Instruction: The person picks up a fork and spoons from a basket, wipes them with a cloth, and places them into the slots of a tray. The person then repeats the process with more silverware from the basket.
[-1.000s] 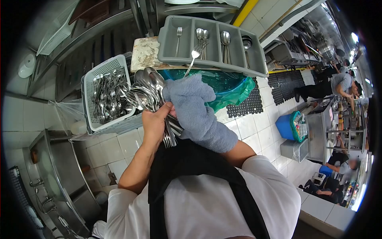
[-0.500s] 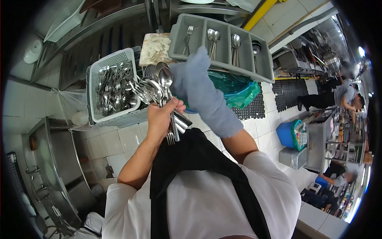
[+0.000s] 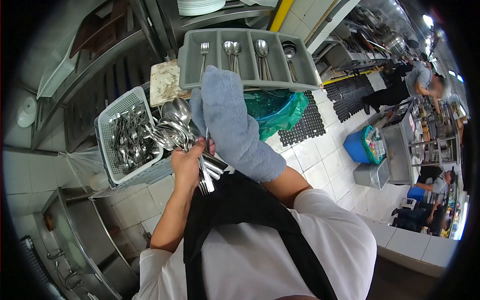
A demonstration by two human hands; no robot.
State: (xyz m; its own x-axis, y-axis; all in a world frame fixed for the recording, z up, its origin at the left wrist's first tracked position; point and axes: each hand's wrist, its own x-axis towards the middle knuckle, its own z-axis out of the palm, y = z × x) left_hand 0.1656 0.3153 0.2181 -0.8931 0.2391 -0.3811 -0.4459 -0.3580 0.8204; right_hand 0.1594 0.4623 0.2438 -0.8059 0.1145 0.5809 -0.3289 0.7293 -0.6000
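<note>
My left hand (image 3: 187,162) is closed around a thick bunch of forks and spoons (image 3: 175,131), their heads fanned toward the white basket. A blue-grey towel (image 3: 227,117) covers my right hand and forearm; the fingers are hidden beneath the cloth, beside the bunch. At the left, the white perforated basket (image 3: 107,150) is full of mixed cutlery (image 3: 134,137). Beyond the towel lies a grey divided tray (image 3: 187,67) with a fork (image 3: 204,52), spoons (image 3: 262,57) and ladle-like spoons (image 3: 290,55) in separate compartments.
Under the tray are a worn board (image 3: 165,85) and a green plastic bag (image 3: 280,112). White plates (image 3: 200,7) are stacked at the top. A blue bin (image 3: 357,146) stands at the right on the tiled floor, with people (image 3: 417,82) farther off.
The view has shifted, so the tray and basket appear farther left. The towel-covered hand has come closer over the bunch, and my left hand still holds the cutlery.
</note>
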